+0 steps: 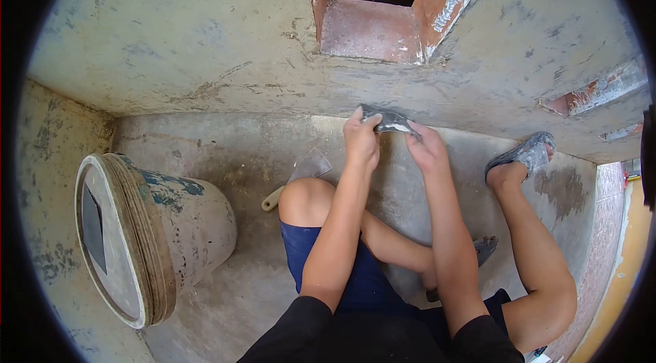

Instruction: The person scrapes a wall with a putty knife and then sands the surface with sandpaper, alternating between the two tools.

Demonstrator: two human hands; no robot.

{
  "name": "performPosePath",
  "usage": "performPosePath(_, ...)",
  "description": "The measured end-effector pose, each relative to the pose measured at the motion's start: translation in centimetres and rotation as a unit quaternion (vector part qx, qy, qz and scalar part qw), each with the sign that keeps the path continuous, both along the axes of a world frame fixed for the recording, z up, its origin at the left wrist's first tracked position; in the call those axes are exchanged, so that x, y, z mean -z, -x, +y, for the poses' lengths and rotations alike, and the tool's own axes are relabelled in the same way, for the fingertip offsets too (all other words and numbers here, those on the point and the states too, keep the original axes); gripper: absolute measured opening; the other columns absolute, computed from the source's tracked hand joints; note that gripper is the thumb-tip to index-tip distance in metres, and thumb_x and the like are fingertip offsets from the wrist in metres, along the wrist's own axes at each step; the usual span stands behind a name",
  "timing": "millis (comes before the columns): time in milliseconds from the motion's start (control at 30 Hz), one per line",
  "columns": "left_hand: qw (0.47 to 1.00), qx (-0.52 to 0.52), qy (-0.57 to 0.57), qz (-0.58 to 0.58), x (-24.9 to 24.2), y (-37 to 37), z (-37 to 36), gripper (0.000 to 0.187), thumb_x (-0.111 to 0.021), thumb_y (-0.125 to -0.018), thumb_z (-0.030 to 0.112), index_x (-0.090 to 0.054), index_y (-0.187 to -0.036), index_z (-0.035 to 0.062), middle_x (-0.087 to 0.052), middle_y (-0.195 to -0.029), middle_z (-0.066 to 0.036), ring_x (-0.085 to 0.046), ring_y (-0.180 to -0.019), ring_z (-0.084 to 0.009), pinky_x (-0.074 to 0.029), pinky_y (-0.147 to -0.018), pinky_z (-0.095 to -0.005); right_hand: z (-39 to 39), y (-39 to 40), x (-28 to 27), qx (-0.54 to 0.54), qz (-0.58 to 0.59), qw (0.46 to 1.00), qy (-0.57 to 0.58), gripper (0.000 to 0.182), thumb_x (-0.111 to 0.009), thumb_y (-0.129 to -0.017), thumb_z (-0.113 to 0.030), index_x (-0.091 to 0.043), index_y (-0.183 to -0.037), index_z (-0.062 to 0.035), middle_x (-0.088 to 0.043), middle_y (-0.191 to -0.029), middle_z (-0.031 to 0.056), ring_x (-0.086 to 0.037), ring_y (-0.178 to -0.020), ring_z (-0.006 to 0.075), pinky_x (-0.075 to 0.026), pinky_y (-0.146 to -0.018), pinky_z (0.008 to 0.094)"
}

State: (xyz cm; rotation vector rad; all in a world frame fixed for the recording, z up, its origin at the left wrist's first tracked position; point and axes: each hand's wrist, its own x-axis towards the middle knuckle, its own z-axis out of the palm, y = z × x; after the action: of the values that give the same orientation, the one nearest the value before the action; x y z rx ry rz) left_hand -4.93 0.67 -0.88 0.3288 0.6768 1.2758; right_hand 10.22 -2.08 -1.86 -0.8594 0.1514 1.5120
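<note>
Near the foot of the wall, both hands hold a dark grey, flat piece of sheet with pale smears on it (388,120). My left hand (362,139) grips its left end, with the thumb on top. At the right end, my right hand (427,146) pinches it between thumb and fingers. The sheet is close to the wall (266,86); whether it touches is unclear. A scraper with a wide blade (311,165) and a pale handle lies on the floor beside the bent knee, partly hidden by it.
A large paint-stained bucket (198,216) with a dark flat piece (93,226) on its lid stands at the left. Above the hands is a wall opening with a reddish sill (369,28). A sandalled foot (523,156) rests near the wall at right.
</note>
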Motion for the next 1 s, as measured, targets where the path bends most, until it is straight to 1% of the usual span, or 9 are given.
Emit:
performPosePath(300, 0.991, -0.129, 0.014, -0.009, -0.4, 9.0, 2.3, 0.041, -0.052, -0.084, -0.016, -0.051, -0.124, -0.0057, -0.064, -0.104, -0.012, -0.066, -0.089, -0.0202, -0.056, -0.076, -0.0299, 4.5, 9.6, 0.5, -0.084, 0.018, 0.996, -0.01, 0.018, -0.052, -0.091, 0.011, -0.054, -0.109, 0.0093, -0.059, -0.111, 0.0186, -0.059, -0.108, 0.028, -0.051, -0.101, 0.0351)
performPosePath(367, 0.992, -0.117, 0.032, -0.029, 0.0, 10.2, 3.0, 0.041, -0.053, -0.084, -0.016, -0.051, -0.123, -0.0052, -0.063, -0.104, -0.012, -0.065, -0.088, -0.0206, -0.056, -0.074, -0.0301, 4.7, 10.6, 0.1, -0.066, 0.086, 0.992, -0.062, 0.018, -0.052, -0.091, 0.012, -0.053, -0.109, 0.0101, -0.059, -0.109, 0.0185, -0.059, -0.107, 0.0275, -0.052, -0.1, 0.0363)
performPosePath(467, 0.993, -0.097, 0.068, 0.003, 1.2, 5.1, 2.2, 0.038, -0.053, -0.084, -0.015, -0.052, -0.121, -0.005, -0.063, -0.103, -0.011, -0.064, -0.086, -0.0204, -0.054, -0.072, -0.0291, 3.5, 6.3, 0.5, 0.017, 0.058, 0.997, 0.046, 0.019, -0.052, -0.091, 0.012, -0.053, -0.11, 0.0109, -0.059, -0.11, 0.0192, -0.059, -0.108, 0.0272, -0.052, -0.1, 0.0378)
performPosePath(533, 0.983, -0.046, 0.153, 0.085, -0.1, 0.6, 0.7, 0.038, -0.051, -0.084, -0.015, -0.052, -0.121, -0.0061, -0.061, -0.108, -0.013, -0.062, -0.095, -0.0215, -0.054, -0.084, -0.0309, 1.6, -0.3, 5.6, 0.01, -0.034, 0.998, 0.053, 0.019, -0.051, -0.092, 0.012, -0.053, -0.111, 0.0112, -0.059, -0.113, 0.0196, -0.059, -0.109, 0.0273, -0.052, -0.1, 0.0371)
performPosePath(600, 0.997, 0.025, 0.068, 0.012, 1.9, -1.5, 0.3, 0.041, -0.053, -0.084, -0.015, -0.051, -0.124, -0.0048, -0.061, -0.108, -0.014, -0.061, -0.094, -0.0203, -0.054, -0.08, -0.0298, -0.4, -2.3, 3.8, 0.034, -0.011, 0.999, 0.017, 0.017, -0.051, -0.092, 0.011, -0.053, -0.109, 0.0098, -0.059, -0.111, 0.0182, -0.06, -0.105, 0.0267, -0.053, -0.097, 0.0355)
performPosePath(733, 0.995, 0.024, 0.087, -0.038, 2.8, -0.5, 1.1, 0.04, -0.053, -0.084, -0.014, -0.051, -0.123, -0.0054, -0.061, -0.107, -0.013, -0.061, -0.094, -0.02, -0.055, -0.077, -0.03, 0.2, -1.0, 3.7, 0.043, -0.02, 0.999, 0.01, 0.019, -0.052, -0.091, 0.012, -0.054, -0.11, 0.0081, -0.059, -0.112, 0.0173, -0.06, -0.104, 0.0262, -0.052, -0.097, 0.0343)
performPosePath(800, 0.983, -0.103, 0.152, -0.015, 2.6, 1.9, 1.7, 0.042, -0.051, -0.083, -0.014, -0.049, -0.124, -0.0062, -0.062, -0.104, -0.011, -0.063, -0.087, -0.0182, -0.052, -0.071, -0.0284, 2.0, 1.3, 5.7, -0.052, -0.021, 0.998, -0.012, 0.022, -0.052, -0.089, 0.012, -0.055, -0.11, 0.0068, -0.059, -0.112, 0.0167, -0.059, -0.104, 0.026, -0.051, -0.099, 0.0336)
performPosePath(867, 0.989, -0.122, 0.08, 0.009, 4.3, 5.6, 2.8, 0.04, -0.051, -0.084, -0.013, -0.049, -0.123, -0.0061, -0.062, -0.102, -0.011, -0.062, -0.085, -0.0171, -0.052, -0.069, -0.0275, 3.2, 7.1, 1.3, -0.04, -0.056, 0.997, 0.034, 0.022, -0.052, -0.088, 0.014, -0.055, -0.108, 0.0068, -0.059, -0.111, 0.0165, -0.059, -0.105, 0.0259, -0.051, -0.098, 0.0341)
performPosePath(1000, 0.987, -0.141, 0.072, 0.002, 4.2, 5.2, 3.0, 0.047, -0.049, -0.084, -0.014, -0.047, -0.13, -0.0048, -0.06, -0.101, -0.01, -0.062, -0.086, -0.0186, -0.054, -0.073, -0.0282, 4.0, 6.6, 3.9, -0.024, 0.032, 0.999, -0.036, 0.02, -0.052, -0.088, 0.013, -0.055, -0.106, 0.0069, -0.059, -0.109, 0.0163, -0.058, -0.104, 0.0256, -0.052, -0.096, 0.0348)
